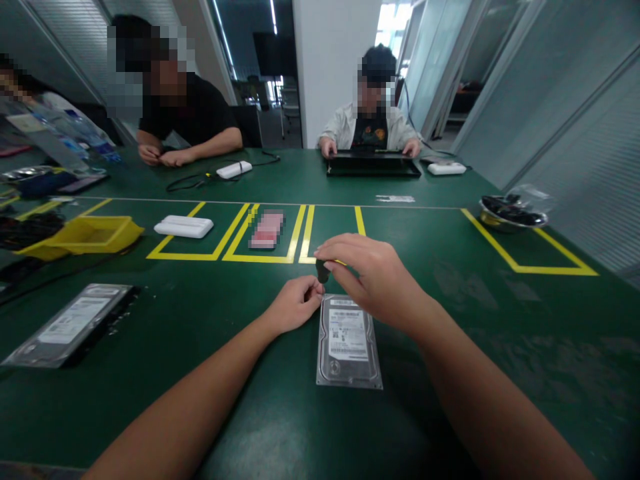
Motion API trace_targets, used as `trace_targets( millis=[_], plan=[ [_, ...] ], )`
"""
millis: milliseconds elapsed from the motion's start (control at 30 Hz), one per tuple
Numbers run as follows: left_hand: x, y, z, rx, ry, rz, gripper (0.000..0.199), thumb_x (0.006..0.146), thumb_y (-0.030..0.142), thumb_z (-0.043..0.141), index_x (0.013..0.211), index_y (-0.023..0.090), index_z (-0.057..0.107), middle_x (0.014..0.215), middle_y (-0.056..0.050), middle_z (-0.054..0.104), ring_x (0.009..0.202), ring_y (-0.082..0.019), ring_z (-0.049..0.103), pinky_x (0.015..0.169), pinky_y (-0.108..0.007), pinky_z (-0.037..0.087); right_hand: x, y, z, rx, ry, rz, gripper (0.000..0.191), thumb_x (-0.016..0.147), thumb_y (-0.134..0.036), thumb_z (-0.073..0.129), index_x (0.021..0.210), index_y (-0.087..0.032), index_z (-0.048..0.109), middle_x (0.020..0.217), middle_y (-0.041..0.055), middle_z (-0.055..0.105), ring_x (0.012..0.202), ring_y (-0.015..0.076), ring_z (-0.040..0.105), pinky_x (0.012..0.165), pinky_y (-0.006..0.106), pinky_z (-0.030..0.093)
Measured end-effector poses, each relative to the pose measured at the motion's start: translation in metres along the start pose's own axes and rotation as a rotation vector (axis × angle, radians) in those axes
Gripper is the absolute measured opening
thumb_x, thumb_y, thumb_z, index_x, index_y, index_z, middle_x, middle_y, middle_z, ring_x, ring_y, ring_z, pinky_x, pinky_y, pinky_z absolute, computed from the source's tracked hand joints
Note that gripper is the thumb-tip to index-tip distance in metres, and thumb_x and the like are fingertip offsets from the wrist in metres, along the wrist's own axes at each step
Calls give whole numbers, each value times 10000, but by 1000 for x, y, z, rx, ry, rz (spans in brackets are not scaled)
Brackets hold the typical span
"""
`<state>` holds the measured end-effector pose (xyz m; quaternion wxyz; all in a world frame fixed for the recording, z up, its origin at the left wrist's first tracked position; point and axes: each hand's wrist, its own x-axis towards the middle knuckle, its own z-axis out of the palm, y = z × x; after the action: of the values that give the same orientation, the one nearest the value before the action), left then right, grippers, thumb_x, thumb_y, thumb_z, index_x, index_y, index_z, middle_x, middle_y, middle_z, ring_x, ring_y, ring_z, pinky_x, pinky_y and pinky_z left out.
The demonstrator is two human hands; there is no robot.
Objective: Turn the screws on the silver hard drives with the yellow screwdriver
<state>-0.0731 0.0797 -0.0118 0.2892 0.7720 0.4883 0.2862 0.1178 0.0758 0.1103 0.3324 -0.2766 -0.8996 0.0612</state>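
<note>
A silver hard drive [349, 343] with a white label lies flat on the green table, between my forearms. My right hand [373, 277] is closed round a short dark tool [323, 271], held upright over the drive's far left corner. Close beneath it, my left hand [299, 303] has its fingers pinched together at that same corner, by the tool's lower end. Whatever those fingertips hold, if anything, is too small to make out.
Another hard drive [77, 323] lies at the left. Farther back are a yellow tray [95, 233], a white device [183, 227], a pink item [267, 230] and a metal bowl [513, 212] of dark parts. Across the table, one person holds a black panel [373, 165]; others sit at the left.
</note>
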Motion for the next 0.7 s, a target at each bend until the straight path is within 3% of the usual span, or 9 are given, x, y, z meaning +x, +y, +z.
trace_targets(
  millis=[300,700],
  plan=[
    [-2,2,3,149,57,62,75,834,183,531,769,190,567,716,-2,582,717,-186,501,680,-314,350,-1,0,1,-13,23,-20,293,915,-98,464,1090,-91,699,1184,128,691,1102,202,636,978,360,508],
    [0,-5,2,78,17,9,86,849,219,552,771,189,572,710,15,581,706,-172,487,656,-295,331,-1,-1,-1,-37,18,-9,180,910,-115,544,977,-107,712,1037,109,690,970,187,634,877,320,513]
  ],
)
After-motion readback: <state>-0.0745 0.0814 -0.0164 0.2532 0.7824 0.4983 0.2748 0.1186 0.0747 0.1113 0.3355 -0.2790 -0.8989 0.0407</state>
